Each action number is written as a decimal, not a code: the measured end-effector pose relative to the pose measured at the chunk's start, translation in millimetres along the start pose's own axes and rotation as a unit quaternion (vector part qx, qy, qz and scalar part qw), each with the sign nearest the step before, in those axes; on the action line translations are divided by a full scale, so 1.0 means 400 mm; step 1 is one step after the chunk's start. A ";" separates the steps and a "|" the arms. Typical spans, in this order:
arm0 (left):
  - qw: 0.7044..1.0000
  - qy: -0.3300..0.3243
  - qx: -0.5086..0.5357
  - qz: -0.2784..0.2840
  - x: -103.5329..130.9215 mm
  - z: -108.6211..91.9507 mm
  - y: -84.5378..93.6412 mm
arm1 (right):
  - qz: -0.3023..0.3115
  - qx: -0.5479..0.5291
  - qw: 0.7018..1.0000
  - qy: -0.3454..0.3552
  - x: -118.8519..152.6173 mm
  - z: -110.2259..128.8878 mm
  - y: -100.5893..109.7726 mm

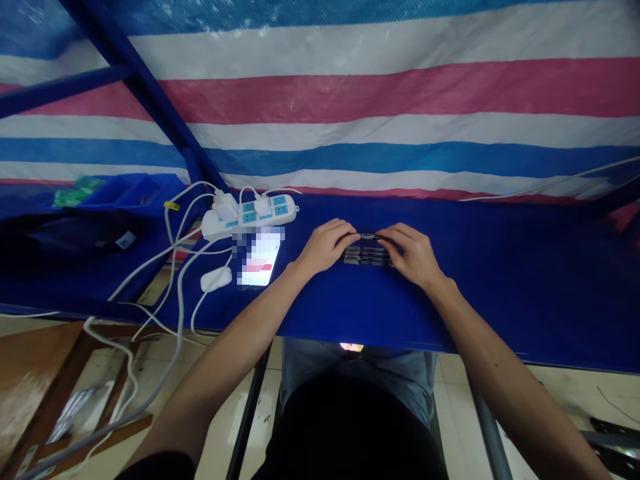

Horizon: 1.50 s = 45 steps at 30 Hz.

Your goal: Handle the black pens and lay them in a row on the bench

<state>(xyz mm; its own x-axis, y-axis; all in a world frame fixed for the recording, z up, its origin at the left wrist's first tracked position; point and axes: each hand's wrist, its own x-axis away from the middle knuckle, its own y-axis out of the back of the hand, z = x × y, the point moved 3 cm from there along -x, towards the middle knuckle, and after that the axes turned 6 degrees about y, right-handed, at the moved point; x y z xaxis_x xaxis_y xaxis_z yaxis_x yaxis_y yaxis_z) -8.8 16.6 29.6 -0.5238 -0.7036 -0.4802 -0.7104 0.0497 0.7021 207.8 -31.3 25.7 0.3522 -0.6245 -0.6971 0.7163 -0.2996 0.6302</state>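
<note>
My left hand (pixel 329 247) and my right hand (pixel 412 253) pinch the two ends of a thin dark pen-like stick (pixel 369 236), held level between them. A greyish patch shows at its middle, but its exact kind is too small to tell. Just on the near side, several similar dark sticks (pixel 367 256) lie side by side on the blue tabletop (pixel 360 303). The fingers of my right hand cover the right ends of that row. Both hands are closed at the fingertips.
Left of my forearm lie a lit phone (pixel 260 260), partly blurred out, and a white mouse-shaped item (pixel 216 279). Behind them is a white power strip (pixel 250 217) with plugs and tangled white cables (pixel 181 287). Blue bins (pixel 135 190) stand farther left; a striped tarp (pixel 375 100) hangs behind.
</note>
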 end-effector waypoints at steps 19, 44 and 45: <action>1.000 0.001 0.002 -0.002 0.000 -0.001 0.000 | 0.001 -0.001 1.000 -0.004 0.001 -0.001 0.002; 1.000 0.005 0.010 0.004 -0.001 -0.004 -0.003 | 0.003 0.005 1.000 -0.007 0.001 -0.001 0.005; 1.000 0.004 0.012 0.005 -0.001 -0.004 -0.003 | 0.003 0.004 1.000 -0.009 0.001 -0.001 0.005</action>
<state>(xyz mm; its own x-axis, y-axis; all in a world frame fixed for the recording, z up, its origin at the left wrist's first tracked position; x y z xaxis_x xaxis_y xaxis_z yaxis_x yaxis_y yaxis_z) -7.2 15.6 29.9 -0.5262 -0.7093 -0.4691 -0.7166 0.0729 0.6936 209.7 -31.7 26.4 0.3466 -0.6387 -0.6869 0.7091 -0.3010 0.6377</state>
